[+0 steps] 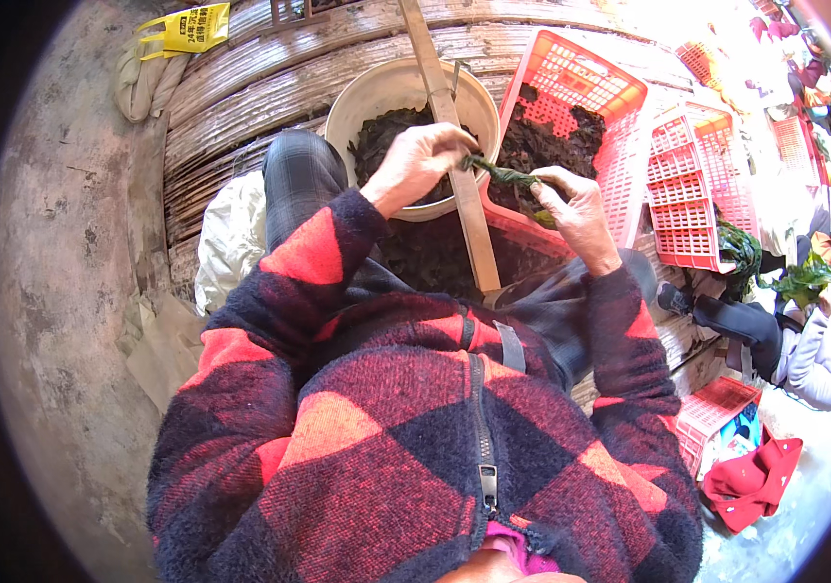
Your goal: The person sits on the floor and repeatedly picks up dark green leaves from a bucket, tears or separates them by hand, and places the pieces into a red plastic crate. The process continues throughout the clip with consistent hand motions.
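A twisted strand of dark green, wet-looking leafy material (506, 175), perhaps seaweed, stretches between my two hands. My left hand (423, 160) grips its one end beside a wooden slat (459, 191). At the other end, the fingers of my right hand (577, 208) pinch it above the near edge of a red plastic crate (634, 175). The slat lies across a round, cream-coloured bucket (340, 109) and reaches down between my knees. Dark leafy material fills part of the bucket and part of the crate. More of it lies in shadow below the slat.
More red crates (685, 182) stand to the right. Beyond them a co-worker (816, 350) sits holding green leaves (805, 280). A white sack (229, 240) lies by my left knee, a yellow bag (204, 28) at the upper left. A red cloth (751, 484) lies at the lower right.
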`<state>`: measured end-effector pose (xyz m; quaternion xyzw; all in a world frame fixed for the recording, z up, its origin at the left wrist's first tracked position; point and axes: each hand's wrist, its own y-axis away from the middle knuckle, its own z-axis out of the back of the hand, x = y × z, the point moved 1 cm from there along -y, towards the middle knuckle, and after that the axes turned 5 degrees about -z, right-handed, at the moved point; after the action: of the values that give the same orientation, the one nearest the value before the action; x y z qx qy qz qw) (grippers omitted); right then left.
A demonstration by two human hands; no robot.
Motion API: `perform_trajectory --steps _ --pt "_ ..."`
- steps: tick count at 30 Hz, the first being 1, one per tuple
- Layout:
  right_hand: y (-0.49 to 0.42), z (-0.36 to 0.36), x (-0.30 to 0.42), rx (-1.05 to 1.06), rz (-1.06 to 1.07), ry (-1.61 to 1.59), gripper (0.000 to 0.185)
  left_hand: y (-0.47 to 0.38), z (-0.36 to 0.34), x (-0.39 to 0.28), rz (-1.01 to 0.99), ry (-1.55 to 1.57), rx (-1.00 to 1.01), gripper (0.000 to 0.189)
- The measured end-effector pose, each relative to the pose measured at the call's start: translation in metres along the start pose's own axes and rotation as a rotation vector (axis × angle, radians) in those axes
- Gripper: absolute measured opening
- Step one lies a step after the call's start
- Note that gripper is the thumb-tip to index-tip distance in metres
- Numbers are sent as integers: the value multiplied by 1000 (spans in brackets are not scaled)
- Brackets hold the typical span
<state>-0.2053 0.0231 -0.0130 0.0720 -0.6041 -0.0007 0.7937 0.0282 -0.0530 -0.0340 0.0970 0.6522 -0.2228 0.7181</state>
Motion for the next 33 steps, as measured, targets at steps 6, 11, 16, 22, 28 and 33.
perform_trajectory --steps 6,11,16,22,28,33 --pt "1 -11 14 29 32 -75 14 9 -11 -29 -464 -656 -70 25" --pt "13 -10 36 41 166 -15 15 15 -12 -39 155 65 325 24" --pt "26 1 57 115 236 275 12 25 -6 -59 42 116 280 30" --pt "23 8 52 47 367 444 10 31 -3 -63 33 99 250 30" --pt "10 3 40 113 206 315 9 24 0 -49 -8 -391 271 17" --pt "3 -12 46 215 118 243 10 21 -7 -53 -437 -602 143 41"
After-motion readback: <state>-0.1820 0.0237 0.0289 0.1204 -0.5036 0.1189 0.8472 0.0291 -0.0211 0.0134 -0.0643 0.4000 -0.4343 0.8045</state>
